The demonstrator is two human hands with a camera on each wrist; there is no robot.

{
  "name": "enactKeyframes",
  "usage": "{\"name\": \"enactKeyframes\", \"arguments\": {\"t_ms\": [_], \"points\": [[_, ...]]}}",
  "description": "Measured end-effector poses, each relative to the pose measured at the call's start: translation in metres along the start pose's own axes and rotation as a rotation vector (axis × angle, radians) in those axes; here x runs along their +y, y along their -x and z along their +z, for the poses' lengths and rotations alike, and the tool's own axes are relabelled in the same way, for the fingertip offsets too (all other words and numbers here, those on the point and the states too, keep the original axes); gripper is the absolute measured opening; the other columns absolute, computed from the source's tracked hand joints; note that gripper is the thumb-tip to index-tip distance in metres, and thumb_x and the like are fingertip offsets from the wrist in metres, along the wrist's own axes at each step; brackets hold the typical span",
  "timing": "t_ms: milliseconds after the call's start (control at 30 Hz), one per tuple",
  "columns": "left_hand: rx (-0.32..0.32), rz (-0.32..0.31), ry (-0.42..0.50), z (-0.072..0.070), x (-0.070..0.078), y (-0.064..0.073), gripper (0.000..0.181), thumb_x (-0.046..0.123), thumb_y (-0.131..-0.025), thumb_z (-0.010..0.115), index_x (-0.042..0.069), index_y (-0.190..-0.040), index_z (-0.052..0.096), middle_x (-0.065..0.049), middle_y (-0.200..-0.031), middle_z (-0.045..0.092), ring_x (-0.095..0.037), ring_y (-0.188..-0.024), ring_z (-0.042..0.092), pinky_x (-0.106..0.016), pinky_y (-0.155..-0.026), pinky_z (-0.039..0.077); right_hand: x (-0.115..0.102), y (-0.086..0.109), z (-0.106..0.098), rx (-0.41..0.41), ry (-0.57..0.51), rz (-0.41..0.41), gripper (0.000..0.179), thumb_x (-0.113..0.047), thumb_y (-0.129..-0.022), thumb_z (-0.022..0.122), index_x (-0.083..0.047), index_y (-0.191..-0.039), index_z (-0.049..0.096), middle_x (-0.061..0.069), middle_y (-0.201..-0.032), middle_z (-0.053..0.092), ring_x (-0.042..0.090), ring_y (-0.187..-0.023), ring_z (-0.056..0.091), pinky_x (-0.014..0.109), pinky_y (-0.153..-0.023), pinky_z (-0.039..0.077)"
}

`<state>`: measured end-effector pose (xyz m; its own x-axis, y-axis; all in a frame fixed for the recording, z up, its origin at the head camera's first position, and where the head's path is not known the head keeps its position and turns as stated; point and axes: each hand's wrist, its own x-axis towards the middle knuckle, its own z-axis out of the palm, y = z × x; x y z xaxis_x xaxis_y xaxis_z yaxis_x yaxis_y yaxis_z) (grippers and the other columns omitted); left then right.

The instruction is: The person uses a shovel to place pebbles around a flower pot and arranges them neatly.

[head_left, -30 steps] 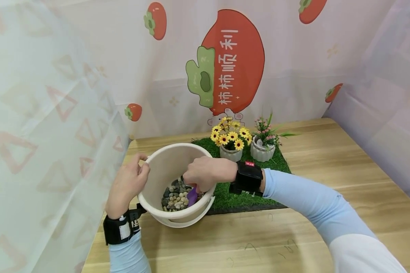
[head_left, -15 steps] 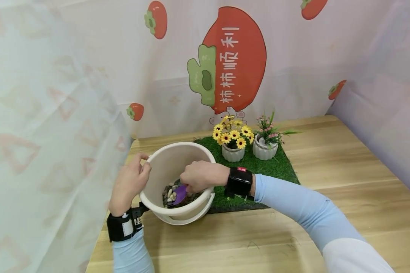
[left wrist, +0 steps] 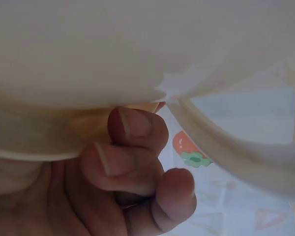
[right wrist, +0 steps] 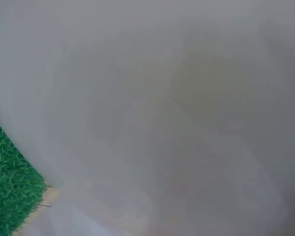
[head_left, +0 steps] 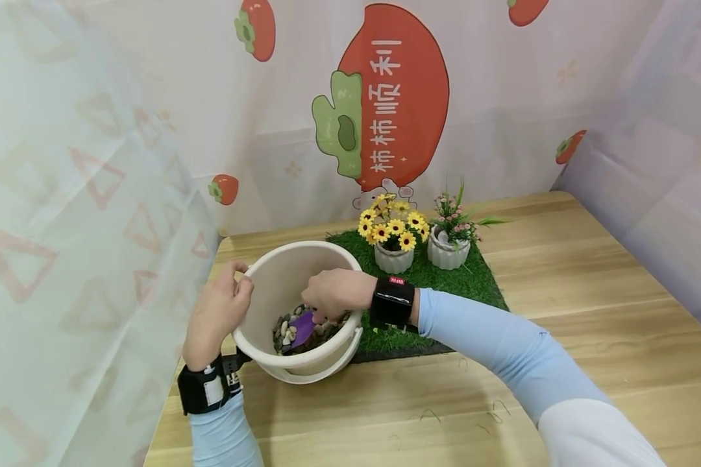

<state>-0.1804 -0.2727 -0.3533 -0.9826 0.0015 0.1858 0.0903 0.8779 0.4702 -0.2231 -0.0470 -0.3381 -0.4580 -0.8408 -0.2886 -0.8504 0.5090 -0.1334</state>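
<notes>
A cream bucket (head_left: 271, 297) stands on the table with pebbles (head_left: 284, 335) at its bottom. My left hand (head_left: 215, 319) grips the left side of its rim; in the left wrist view the curled fingers (left wrist: 120, 164) lie against the outer wall, beside the bucket's handle (left wrist: 236, 160). My right hand (head_left: 340, 292) reaches over the right rim and holds a small purple shovel (head_left: 302, 329), its blade down among the pebbles. The grip on the shovel's handle is mostly hidden. The right wrist view is nearly filled by the bucket's pale outer wall (right wrist: 152, 98).
Behind and right of the bucket lies a green artificial-grass mat (head_left: 432, 282). On it stand a pot of yellow flowers (head_left: 394, 258) and a pot of pink flowers (head_left: 447, 251). Loose grass strands (head_left: 429, 414) lie on the wooden table (head_left: 561, 272). Printed curtains hang behind and at both sides.
My right hand has moved left inside the bucket, carrying the purple shovel leftward through the pebbles. The left hand keeps its hold on the rim.
</notes>
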Motion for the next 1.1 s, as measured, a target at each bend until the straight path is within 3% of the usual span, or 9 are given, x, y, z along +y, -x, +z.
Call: {"name": "enactKeyframes", "arguments": {"t_ms": [300,500,633,800,1000,1100], "points": [[-0.041,-0.039,0.033,-0.007,-0.002,-0.002,0.038,0.026,-0.101,0.031,0.006,-0.127,0.049,-0.012,-0.076,0.059,-0.02,-0.06,0.061,-0.03,-0.049,0.049,0.005,-0.008,0.001,0.11,-0.018,-0.092,0.03,-0.028,-0.095,0.064,-0.02,-0.071,0.047,-0.006,-0.064,0.03,0.007,-0.055,0.032,0.023,-0.058,0.026],[-0.049,-0.027,0.045,-0.006,-0.003,-0.001,0.037,0.026,-0.101,0.032,0.006,-0.127,0.049,-0.01,-0.071,0.058,-0.018,-0.056,0.058,-0.03,-0.05,0.048,0.007,-0.004,0.0,0.173,0.016,-0.092,0.022,-0.033,-0.094,0.065,-0.021,-0.077,0.057,-0.006,-0.067,0.046,0.008,-0.061,0.045,0.024,-0.062,0.03],[-0.043,-0.011,0.047,-0.004,-0.003,0.0,0.035,0.024,-0.101,0.033,0.006,-0.126,0.049,-0.008,-0.066,0.055,-0.016,-0.052,0.056,-0.031,-0.05,0.047,0.009,0.0,-0.001,0.201,0.036,-0.09,0.023,-0.037,-0.094,0.065,-0.02,-0.079,0.06,-0.005,-0.069,0.048,0.009,-0.062,0.045,0.026,-0.063,0.029],[-0.045,-0.023,0.042,-0.005,-0.004,0.001,0.035,0.025,-0.101,0.034,0.007,-0.126,0.049,-0.009,-0.071,0.057,-0.017,-0.058,0.058,-0.03,-0.053,0.047,0.011,0.009,-0.009,0.263,-0.008,-0.085,0.018,-0.034,-0.093,0.066,-0.021,-0.081,0.064,-0.007,-0.071,0.059,0.006,-0.063,0.052,0.022,-0.062,0.031],[-0.048,-0.028,0.059,-0.004,-0.004,-0.001,0.034,0.026,-0.101,0.033,0.008,-0.126,0.049,-0.009,-0.07,0.056,-0.017,-0.053,0.056,-0.031,-0.049,0.047,0.011,0.023,-0.014,0.346,0.019,-0.057,0.022,-0.024,-0.089,0.067,-0.019,-0.076,0.051,-0.005,-0.062,0.04,0.01,-0.058,0.039,0.024,-0.057,0.024],[-0.038,-0.018,0.064,-0.003,-0.004,-0.001,0.033,0.024,-0.101,0.034,0.007,-0.124,0.049,-0.009,-0.068,0.054,-0.017,-0.052,0.053,-0.031,-0.048,0.046,0.01,0.026,-0.011,0.379,0.022,-0.079,0.019,-0.027,-0.092,0.065,-0.018,-0.079,0.054,-0.009,-0.061,0.036,0.008,-0.057,0.038,0.023,-0.055,0.023]]}}
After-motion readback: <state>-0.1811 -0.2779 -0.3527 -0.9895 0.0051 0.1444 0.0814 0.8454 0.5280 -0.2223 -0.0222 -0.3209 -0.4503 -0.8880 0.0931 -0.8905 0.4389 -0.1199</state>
